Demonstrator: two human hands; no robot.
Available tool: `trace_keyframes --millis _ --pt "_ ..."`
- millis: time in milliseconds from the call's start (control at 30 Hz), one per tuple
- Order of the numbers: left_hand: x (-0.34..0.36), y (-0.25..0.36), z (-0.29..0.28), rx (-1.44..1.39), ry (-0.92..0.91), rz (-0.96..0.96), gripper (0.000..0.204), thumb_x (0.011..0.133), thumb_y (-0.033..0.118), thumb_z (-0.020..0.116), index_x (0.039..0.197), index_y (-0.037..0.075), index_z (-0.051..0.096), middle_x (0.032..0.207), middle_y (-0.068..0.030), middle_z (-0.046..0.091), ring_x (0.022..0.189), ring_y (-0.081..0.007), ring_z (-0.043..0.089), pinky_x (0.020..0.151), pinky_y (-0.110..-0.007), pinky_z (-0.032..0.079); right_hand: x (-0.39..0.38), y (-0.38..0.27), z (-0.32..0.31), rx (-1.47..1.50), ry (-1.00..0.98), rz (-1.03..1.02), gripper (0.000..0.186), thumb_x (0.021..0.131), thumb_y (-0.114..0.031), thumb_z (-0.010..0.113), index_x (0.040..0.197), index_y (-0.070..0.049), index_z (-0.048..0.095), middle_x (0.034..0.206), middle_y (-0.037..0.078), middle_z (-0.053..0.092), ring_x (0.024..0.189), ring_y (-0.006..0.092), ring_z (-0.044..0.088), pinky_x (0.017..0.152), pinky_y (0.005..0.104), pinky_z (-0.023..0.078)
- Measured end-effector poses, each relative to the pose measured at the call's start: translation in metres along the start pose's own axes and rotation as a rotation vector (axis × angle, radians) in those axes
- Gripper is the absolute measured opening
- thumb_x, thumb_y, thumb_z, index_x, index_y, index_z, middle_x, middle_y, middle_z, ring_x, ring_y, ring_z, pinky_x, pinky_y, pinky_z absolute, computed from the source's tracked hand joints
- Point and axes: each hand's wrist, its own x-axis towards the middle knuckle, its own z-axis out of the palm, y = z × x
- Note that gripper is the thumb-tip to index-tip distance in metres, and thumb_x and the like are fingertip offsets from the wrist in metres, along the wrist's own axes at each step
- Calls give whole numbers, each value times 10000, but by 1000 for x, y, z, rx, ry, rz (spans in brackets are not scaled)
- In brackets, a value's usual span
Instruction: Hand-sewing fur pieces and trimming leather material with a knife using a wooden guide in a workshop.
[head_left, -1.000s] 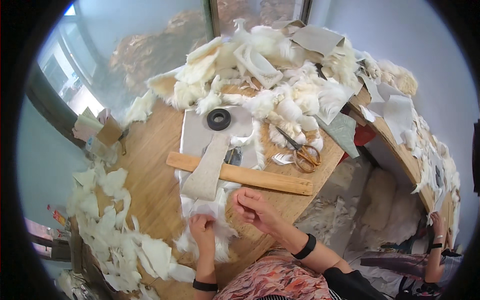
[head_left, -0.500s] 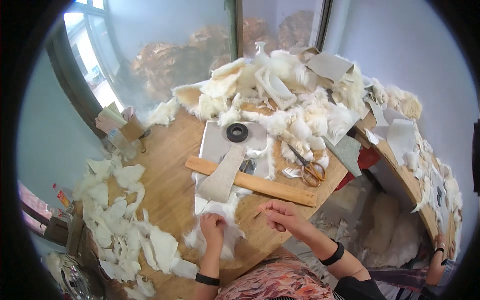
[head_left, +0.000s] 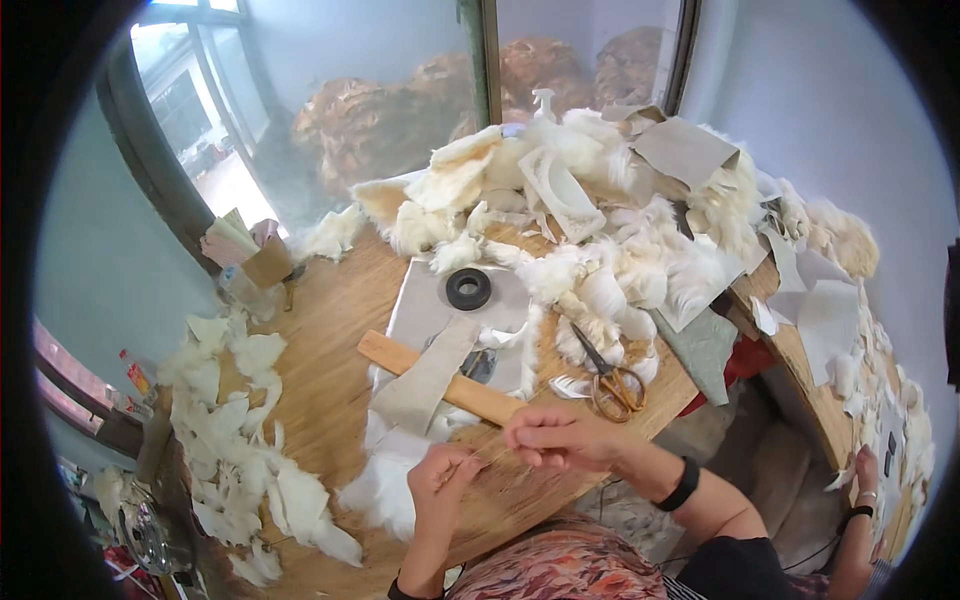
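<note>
- Far lt. of the wooden slat (head_left: pixel 482 399), a red-and-yellow packet (head_left: pixel 135 372) is seen; its print is too small to be read.
- Lt. of & nearer than slat, a shiny metal item (head_left: pixel 150 540) is dimmed by the dark rim; its kind can't be told.
- Lt. of slat, white fur scraps (head_left: pixel 250 460) are strewn; single pcs. are hard to tell apart.
- Lt. of & beyond slat, a cardboard box (head_left: pixel 266 265) is seen w/ papers.
- Nearer than slat's lt. half, a white fur piece (head_left: pixel 375 490) is laid; its rt. side is partly hidden by the left hand (head_left: pixel 445 478).
- Left hand is held on slat's near side, fingers bent, tips drawn together; a v. thin strand seems to be pinched, too fine to be identified.
- Slat is laid on the table, its middle covered by a grey strip (head_left: pixel 428 383), its rt. end by the right hand (head_left: pixel 562 438).
- Beyond slat, a black ring (head_left: pixel 453 290) is set on a grey panel (head_left: pixel 415 300), itself partly covered.
- Right hand's fingers are curled in, gap narrow; what's held can't be told.
- Rt. of slat, scissors (head_left: pixel 603 370) are laid by the fur heap (head_left: pixel 620 265).
- Far rt. of slat, a co-worker's hand (head_left: pixel 866 472) is seen, body cut off.
</note>
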Motion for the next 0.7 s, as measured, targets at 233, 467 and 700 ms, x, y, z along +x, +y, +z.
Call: trace_keyframes --millis 233,467,700 --pt "18 4 27 1089 188 664 131 694 13 706 760 26 593 842 -115 592 880 -321 582 821 -447 462 -24 -57 -76 -1762 209 -475 145 880 -187 634 797 -68 640 888 59 620 892 274 592 714 408 501" --pt "19 -36 42 1248 171 601 172 690 81 700 721 45 535 823 -120 569 877 -311 579 842 -462 469 28 -147 -227 -1820 688 -419 115 806 -178 697 863 -81 719 829 100 667 789 263 650 693 362 514" --pt "-37 -88 14 1206 128 243 127 713 55 691 771 46 579 915 -117 614 936 -318 585 851 -458 451 77 -188 -335 -1354 957 -536 159 779 -147 720 873 -19 727 744 80 701 682 165 660 645 283 501"
